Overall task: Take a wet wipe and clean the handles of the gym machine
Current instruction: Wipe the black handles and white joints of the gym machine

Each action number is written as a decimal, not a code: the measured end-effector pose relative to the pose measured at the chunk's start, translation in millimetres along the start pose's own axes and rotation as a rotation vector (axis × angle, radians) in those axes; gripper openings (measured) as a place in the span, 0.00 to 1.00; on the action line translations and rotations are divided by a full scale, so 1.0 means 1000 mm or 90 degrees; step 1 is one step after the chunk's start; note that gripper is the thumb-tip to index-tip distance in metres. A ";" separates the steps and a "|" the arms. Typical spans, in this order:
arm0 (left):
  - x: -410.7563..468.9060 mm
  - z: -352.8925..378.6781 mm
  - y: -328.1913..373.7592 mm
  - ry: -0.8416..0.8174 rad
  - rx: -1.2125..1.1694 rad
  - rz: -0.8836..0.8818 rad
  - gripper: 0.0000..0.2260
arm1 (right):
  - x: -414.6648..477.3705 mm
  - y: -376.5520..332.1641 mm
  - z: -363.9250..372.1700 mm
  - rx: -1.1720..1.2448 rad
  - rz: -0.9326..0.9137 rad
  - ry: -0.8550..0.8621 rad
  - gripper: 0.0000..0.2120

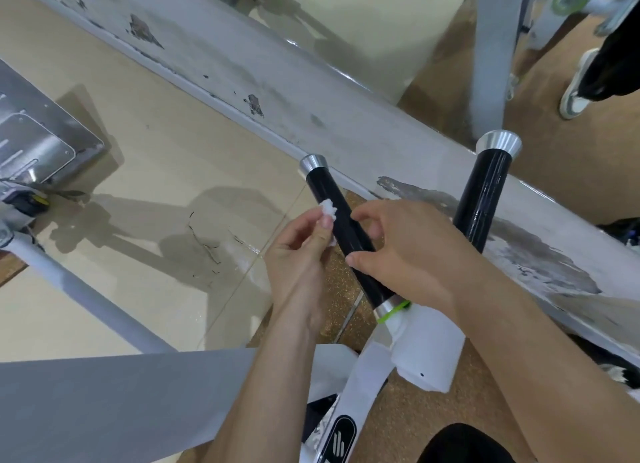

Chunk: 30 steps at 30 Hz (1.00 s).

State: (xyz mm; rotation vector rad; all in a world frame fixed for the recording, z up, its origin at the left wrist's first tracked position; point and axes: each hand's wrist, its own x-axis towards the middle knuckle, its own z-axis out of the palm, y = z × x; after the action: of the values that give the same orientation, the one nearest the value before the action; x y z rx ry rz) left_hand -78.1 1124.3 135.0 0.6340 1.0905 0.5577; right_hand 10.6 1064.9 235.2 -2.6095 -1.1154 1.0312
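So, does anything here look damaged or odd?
Yes. The grey beam behind the black handles has paint chipped off in several patches, showing darker material. The beige floor has thin dark cracks near the left hand. The handles themselves look intact.

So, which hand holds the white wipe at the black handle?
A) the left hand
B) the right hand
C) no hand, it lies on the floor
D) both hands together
A: the crumpled wet wipe is pinched in the left hand against the near black handle; the right hand holds none.
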 end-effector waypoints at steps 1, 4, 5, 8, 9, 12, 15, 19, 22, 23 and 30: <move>0.002 0.002 0.001 0.019 -0.004 -0.001 0.04 | 0.001 -0.001 0.000 0.003 0.007 -0.005 0.26; 0.030 0.014 0.009 0.067 -0.065 -0.018 0.06 | 0.002 -0.003 0.000 -0.016 0.002 -0.017 0.23; 0.040 0.017 0.013 0.075 -0.088 -0.030 0.06 | 0.001 -0.003 0.001 -0.027 -0.005 -0.022 0.22; 0.064 0.020 0.019 0.082 -0.113 -0.041 0.06 | 0.002 -0.004 0.003 -0.045 -0.006 -0.025 0.22; 0.067 0.019 0.020 0.086 -0.102 -0.031 0.07 | 0.003 -0.003 0.002 -0.039 -0.002 -0.021 0.24; 0.071 0.011 0.024 0.073 -0.032 0.036 0.05 | 0.003 0.001 0.002 0.017 0.011 -0.019 0.26; 0.069 0.010 0.028 -0.016 0.168 0.146 0.03 | 0.001 0.004 0.001 0.038 0.005 -0.018 0.26; 0.087 0.029 0.047 -0.001 0.443 0.276 0.02 | 0.002 0.002 0.001 0.001 -0.006 -0.020 0.27; 0.113 0.038 0.076 -0.112 0.629 0.164 0.04 | 0.003 0.003 0.001 -0.031 -0.018 -0.023 0.26; 0.120 0.038 0.085 -0.161 0.639 0.080 0.06 | 0.004 0.003 0.000 -0.037 -0.021 -0.026 0.25; 0.133 0.015 0.079 -0.222 0.357 -0.282 0.03 | 0.009 0.003 -0.004 -0.050 -0.025 -0.036 0.22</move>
State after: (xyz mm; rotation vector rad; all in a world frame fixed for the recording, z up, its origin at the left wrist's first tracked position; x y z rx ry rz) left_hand -24.4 1268.9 112.7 0.9008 1.0106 -0.2511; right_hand 19.2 1068.9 232.0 -2.6221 -1.2403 1.0806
